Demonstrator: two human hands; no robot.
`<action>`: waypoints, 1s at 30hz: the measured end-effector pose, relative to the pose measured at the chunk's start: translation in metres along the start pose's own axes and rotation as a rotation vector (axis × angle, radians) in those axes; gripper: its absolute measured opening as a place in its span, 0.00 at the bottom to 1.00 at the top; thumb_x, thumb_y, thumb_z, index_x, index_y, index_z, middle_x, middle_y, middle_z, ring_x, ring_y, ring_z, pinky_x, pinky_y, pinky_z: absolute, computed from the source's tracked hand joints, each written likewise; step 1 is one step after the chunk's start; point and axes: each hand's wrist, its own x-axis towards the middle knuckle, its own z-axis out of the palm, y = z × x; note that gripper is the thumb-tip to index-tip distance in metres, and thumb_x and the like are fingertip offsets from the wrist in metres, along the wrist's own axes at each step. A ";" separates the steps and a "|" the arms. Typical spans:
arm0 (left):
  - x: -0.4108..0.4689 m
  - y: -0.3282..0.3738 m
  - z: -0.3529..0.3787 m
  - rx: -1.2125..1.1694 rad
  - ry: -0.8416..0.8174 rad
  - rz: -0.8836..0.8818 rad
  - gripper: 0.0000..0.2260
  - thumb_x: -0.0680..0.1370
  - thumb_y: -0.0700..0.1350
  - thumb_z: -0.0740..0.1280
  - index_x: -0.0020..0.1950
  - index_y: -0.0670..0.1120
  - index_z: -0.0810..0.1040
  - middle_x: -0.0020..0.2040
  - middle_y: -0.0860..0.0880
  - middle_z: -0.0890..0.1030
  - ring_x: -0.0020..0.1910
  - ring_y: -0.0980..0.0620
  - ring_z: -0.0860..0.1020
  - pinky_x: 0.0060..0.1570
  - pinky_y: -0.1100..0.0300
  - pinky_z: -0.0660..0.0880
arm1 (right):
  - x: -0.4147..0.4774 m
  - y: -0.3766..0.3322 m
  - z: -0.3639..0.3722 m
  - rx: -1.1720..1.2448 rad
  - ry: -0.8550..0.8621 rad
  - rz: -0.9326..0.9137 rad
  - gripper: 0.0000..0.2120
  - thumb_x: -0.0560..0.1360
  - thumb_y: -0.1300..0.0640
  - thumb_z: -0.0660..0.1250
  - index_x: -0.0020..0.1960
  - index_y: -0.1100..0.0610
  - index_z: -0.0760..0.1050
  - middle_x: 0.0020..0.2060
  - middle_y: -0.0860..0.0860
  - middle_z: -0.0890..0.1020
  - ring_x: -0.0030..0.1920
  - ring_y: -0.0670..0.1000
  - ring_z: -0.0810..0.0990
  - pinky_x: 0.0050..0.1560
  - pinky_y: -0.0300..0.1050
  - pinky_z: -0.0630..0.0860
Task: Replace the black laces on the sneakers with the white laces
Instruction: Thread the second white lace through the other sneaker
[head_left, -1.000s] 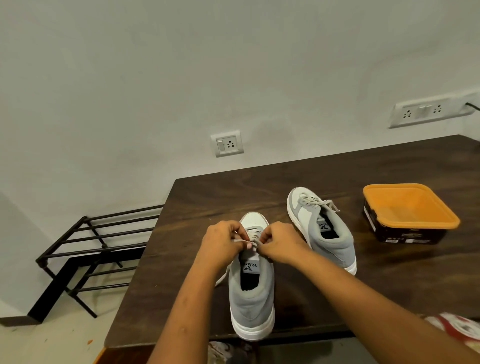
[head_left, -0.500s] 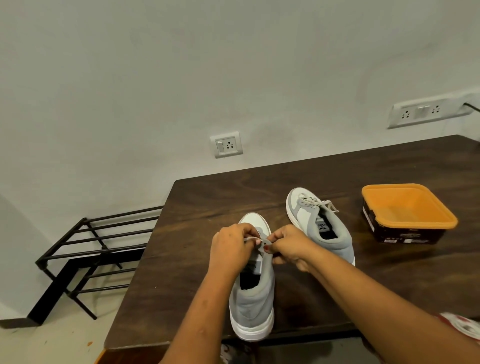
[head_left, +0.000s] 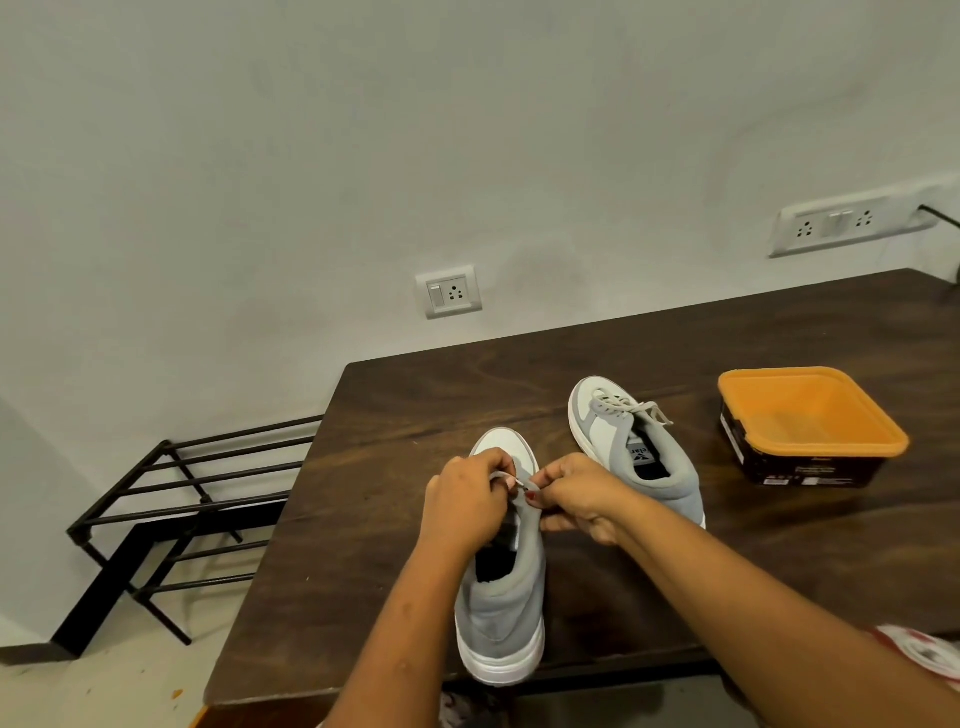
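Note:
A grey and white sneaker (head_left: 501, 618) stands near the table's front edge, toe pointing away from me. Over its tongue my left hand (head_left: 465, 501) and my right hand (head_left: 579, 493) each pinch a strand of the white lace (head_left: 511, 480), fingertips almost touching. My hands hide most of its lacing. A second grey and white sneaker (head_left: 636, 441) lies behind and to the right, laced in white with a bow on top. No black laces are visible.
The dark wooden table (head_left: 415, 415) ends at its left edge by a black metal rack (head_left: 171, 499) on the floor. An orange-lidded black box (head_left: 802, 426) sits at the right. Wall sockets (head_left: 449, 291) are behind.
Both hands have shifted slightly toward the toe of the near sneaker and drawn closer, still working the white lace. The second sneaker and the box have not moved.

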 end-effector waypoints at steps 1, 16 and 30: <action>0.000 -0.001 0.001 0.022 -0.003 0.010 0.07 0.78 0.43 0.60 0.49 0.53 0.77 0.45 0.52 0.79 0.48 0.52 0.74 0.51 0.53 0.73 | 0.000 0.000 0.000 0.001 -0.003 0.003 0.09 0.76 0.72 0.62 0.41 0.63 0.76 0.38 0.56 0.81 0.41 0.50 0.81 0.39 0.44 0.81; -0.001 0.002 0.011 0.191 0.143 0.040 0.09 0.78 0.45 0.58 0.53 0.54 0.76 0.45 0.53 0.79 0.44 0.54 0.69 0.43 0.59 0.63 | 0.001 -0.001 -0.002 0.032 -0.034 0.009 0.09 0.76 0.72 0.63 0.41 0.64 0.78 0.39 0.56 0.82 0.42 0.51 0.82 0.38 0.44 0.81; -0.002 0.003 0.009 0.290 0.096 0.095 0.08 0.78 0.46 0.57 0.51 0.55 0.75 0.46 0.53 0.80 0.46 0.52 0.69 0.43 0.57 0.62 | -0.001 0.000 -0.002 0.045 -0.037 -0.007 0.07 0.75 0.71 0.64 0.42 0.63 0.76 0.41 0.56 0.81 0.42 0.50 0.81 0.40 0.42 0.81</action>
